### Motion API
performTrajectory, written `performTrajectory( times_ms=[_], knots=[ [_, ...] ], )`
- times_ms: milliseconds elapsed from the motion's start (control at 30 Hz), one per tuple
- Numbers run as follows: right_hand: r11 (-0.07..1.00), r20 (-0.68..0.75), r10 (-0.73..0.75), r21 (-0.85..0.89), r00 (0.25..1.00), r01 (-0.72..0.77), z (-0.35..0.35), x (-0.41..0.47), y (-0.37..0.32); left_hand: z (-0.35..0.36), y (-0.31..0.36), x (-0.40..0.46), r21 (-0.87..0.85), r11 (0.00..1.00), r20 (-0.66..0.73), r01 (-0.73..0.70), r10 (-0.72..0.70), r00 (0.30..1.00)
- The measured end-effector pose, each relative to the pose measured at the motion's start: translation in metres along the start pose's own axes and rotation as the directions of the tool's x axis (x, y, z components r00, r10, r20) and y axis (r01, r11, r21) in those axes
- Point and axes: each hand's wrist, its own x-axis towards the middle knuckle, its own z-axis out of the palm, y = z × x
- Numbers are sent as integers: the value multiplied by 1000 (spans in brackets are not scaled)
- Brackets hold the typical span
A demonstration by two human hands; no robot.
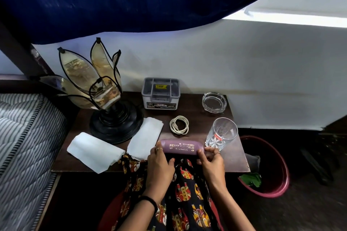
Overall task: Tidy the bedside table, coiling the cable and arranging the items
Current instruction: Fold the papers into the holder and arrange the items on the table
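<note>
now both hands, left hand (160,161) and right hand (211,159), grip the purple gold-lettered case (181,148).

The bedside table (235,148) is a dark wooden top set against a white wall. The white cable (179,127) lies coiled in a loose loop near the table's centre. A purple spectacle case (181,148) with gold lettering lies lengthwise at the front edge. Two white folded napkins (144,138) lie flat at front left, beside the black-based petal lamp (110,110). A grey lidded box (161,93) and a glass ashtray (214,102) stand at the rear. An upright clear tumbler (221,134) stands at right.
</note>
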Motion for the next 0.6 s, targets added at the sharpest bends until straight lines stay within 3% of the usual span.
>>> performTrajectory(
  times_ms=[333, 600],
  knots=[
    [968, 19, 67, 240, 998, -70, 9, 0, 6, 3, 1, 1, -2, 1000, -6, -11, 11, 1000],
    [975, 40, 58, 214, 998, -65, 3, -22, 6, 0, -2, -6, -111, 992, -67, -62, 55, 996]
  ],
)
